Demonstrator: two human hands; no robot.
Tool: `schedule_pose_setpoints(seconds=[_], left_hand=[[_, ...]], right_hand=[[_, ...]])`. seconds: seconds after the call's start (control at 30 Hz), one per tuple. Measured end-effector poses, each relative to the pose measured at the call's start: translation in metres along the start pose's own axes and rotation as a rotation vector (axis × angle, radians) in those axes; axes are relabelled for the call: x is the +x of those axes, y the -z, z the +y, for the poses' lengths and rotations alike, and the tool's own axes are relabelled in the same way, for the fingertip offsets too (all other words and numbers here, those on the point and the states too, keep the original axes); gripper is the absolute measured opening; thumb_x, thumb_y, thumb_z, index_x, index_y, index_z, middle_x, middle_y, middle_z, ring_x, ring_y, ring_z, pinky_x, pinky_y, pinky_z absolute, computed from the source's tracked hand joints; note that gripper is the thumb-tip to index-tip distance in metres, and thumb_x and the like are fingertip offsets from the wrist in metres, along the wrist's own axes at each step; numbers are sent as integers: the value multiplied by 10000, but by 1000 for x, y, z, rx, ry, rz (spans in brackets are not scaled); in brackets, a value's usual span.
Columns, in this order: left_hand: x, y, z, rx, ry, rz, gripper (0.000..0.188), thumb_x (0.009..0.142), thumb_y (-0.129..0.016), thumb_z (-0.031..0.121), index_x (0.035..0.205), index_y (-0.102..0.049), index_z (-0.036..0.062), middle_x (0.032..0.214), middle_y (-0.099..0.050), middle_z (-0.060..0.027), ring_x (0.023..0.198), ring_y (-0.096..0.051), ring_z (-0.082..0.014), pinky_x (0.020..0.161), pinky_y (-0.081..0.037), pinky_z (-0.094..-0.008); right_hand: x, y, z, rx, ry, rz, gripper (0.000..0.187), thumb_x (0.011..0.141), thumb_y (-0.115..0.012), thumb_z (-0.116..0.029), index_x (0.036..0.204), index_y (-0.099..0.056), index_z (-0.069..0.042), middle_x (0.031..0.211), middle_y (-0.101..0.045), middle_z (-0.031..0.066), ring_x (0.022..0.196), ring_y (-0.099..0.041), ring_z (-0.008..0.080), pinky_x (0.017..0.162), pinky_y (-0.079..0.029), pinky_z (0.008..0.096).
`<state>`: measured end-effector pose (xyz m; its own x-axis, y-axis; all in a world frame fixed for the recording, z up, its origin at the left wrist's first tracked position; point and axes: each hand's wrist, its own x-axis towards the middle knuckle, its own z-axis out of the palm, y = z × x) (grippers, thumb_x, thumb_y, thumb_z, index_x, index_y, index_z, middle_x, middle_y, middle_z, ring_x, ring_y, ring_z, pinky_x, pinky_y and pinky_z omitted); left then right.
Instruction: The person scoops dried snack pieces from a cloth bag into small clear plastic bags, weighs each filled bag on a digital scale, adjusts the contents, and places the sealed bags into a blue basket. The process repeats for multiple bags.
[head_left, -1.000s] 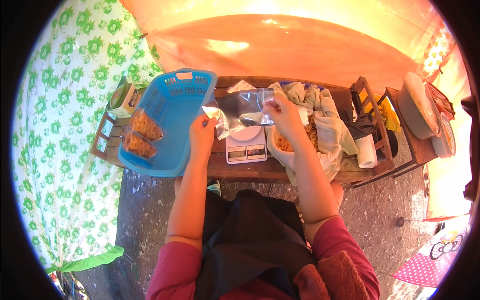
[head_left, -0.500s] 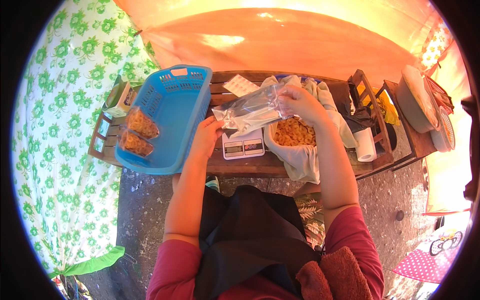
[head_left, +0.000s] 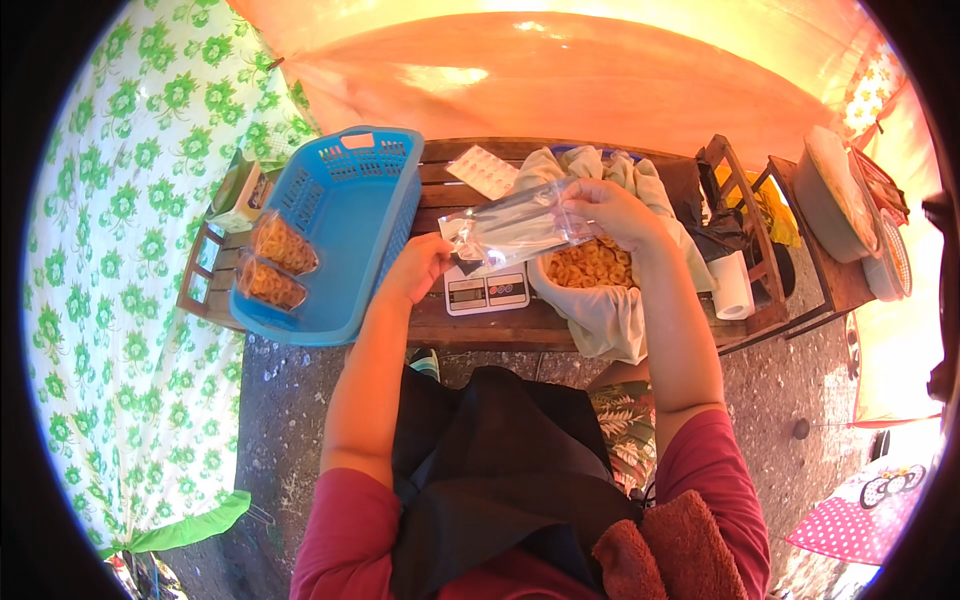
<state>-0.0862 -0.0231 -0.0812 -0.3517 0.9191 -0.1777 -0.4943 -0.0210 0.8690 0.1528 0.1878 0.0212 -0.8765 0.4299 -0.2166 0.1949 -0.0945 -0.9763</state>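
Observation:
A clear plastic bag (head_left: 520, 225) is stretched sideways between my two hands, flat and with no food in it. My left hand (head_left: 422, 266) pinches its left end; my right hand (head_left: 607, 212) grips the right end. Below the bag sits a white kitchen scale (head_left: 487, 291), its top partly hidden. Just right of the scale, ring-shaped golden chips (head_left: 588, 264) fill a container lined with a pale cloth (head_left: 607, 325). To the left, a blue plastic basket (head_left: 345, 240) holds two filled clear packs of chips (head_left: 284, 243), one behind the other.
Everything stands on a slatted wooden bench (head_left: 450, 333). A sheet with a grid of round stickers (head_left: 482, 171) lies behind the bag. At right are a white paper roll (head_left: 731, 287), black plastic (head_left: 718, 235) and a grey basin (head_left: 835, 200). A box (head_left: 240, 202) stands beyond the basket's left side.
The bag has moved slightly right and down, and looks pulled straighter. Both hands have shifted a little to the right with it.

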Motion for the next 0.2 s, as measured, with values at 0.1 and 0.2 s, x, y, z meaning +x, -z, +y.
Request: schedule_pose_setpoints(seconds=[0.1, 0.2], left_hand=[[6, -3, -3, -1, -47, 85, 76, 887, -587, 102, 850, -580, 37, 924, -605, -44, 845, -571, -145, 847, -479, -304], [15, -11, -8, 31, -44, 214, 229, 900, -663, 185, 986, -537, 14, 993, -605, -69, 916, -586, -174, 879, -473, -338]], right_hand=[[4, 1, 4, -2, -32, 16, 109, 956, -576, -135, 1019, -584, -47, 928, -618, 37, 844, -621, 130, 775, -563, 310], [6, -2, 10, 14, -41, 23, 131, 955, -582, -143, 1042, -604, -46, 1028, -652, 85, 836, -624, 149, 770, -561, 294]])
